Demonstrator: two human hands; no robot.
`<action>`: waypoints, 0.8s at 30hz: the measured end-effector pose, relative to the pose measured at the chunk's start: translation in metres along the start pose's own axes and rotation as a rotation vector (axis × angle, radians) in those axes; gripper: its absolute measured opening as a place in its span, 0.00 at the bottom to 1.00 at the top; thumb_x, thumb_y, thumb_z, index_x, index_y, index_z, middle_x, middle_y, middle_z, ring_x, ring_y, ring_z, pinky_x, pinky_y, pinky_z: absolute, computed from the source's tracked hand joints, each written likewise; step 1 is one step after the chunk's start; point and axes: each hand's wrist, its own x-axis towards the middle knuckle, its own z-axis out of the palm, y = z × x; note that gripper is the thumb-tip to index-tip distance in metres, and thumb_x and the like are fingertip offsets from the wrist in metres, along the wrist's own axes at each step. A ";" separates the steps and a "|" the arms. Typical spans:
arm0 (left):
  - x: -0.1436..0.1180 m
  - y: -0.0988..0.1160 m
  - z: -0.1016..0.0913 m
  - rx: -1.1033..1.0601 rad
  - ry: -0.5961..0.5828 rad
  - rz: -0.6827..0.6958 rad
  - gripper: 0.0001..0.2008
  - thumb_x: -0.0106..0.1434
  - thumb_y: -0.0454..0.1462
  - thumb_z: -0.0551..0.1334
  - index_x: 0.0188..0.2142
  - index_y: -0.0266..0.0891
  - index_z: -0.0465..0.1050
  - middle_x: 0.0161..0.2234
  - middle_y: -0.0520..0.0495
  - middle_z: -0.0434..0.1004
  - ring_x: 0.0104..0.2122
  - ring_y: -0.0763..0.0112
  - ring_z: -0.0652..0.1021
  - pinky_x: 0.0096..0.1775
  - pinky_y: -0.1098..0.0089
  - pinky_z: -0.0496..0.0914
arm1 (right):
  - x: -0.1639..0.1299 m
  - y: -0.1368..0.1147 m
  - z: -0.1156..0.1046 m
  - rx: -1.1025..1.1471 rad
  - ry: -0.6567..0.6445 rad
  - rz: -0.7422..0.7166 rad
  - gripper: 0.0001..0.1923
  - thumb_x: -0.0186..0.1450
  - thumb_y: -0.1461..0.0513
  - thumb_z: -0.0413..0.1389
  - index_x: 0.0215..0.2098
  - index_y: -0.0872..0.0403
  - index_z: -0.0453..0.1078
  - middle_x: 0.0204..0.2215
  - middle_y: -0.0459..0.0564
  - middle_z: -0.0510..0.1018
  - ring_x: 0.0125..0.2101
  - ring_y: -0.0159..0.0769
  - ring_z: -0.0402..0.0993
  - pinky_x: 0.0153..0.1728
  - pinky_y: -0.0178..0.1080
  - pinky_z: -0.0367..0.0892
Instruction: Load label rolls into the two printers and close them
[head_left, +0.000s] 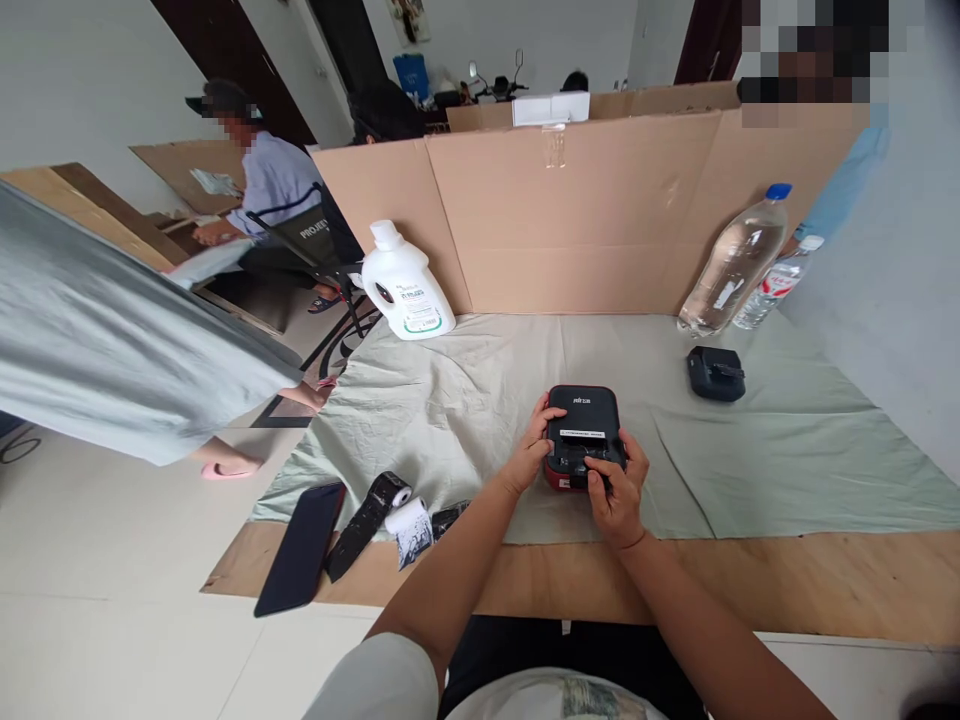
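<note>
Left hand (531, 452) gripping the left side of a black-and-red label printer (583, 432), right hand (619, 492) grasping its near edge, pale cloth (465, 400) lying underneath

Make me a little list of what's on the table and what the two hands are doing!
Left hand: grips the left side of the small black and red printer
Right hand: fingers rest on the printer's front edge
Surface: pale green cloth over a wooden table
Near left: black phone, paper rolls
Far left: white jug
Far right: two clear bottles, small black device
Behind: cardboard wall
</note>
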 end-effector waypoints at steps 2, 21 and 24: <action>0.002 0.001 -0.001 0.030 -0.008 0.022 0.29 0.49 0.34 0.54 0.54 0.42 0.65 0.69 0.52 0.42 0.68 0.59 0.44 0.66 0.58 0.42 | 0.000 -0.001 0.000 0.018 -0.001 0.010 0.10 0.65 0.60 0.50 0.38 0.50 0.74 0.64 0.51 0.52 0.60 0.50 0.55 0.56 0.58 0.60; 0.021 0.026 -0.001 -0.090 0.089 -0.166 0.35 0.61 0.46 0.61 0.65 0.47 0.51 0.65 0.47 0.55 0.64 0.58 0.59 0.63 0.58 0.52 | 0.003 0.014 -0.003 0.215 -0.001 -0.018 0.29 0.67 0.46 0.39 0.60 0.51 0.55 0.59 0.59 0.62 0.58 0.50 0.60 0.56 0.59 0.58; 0.027 0.023 -0.002 -0.025 0.175 -0.208 0.33 0.61 0.45 0.62 0.63 0.45 0.54 0.61 0.42 0.61 0.59 0.58 0.66 0.59 0.56 0.59 | 0.004 0.016 -0.002 0.250 0.013 -0.008 0.27 0.68 0.46 0.38 0.59 0.50 0.56 0.56 0.57 0.65 0.56 0.49 0.62 0.56 0.58 0.59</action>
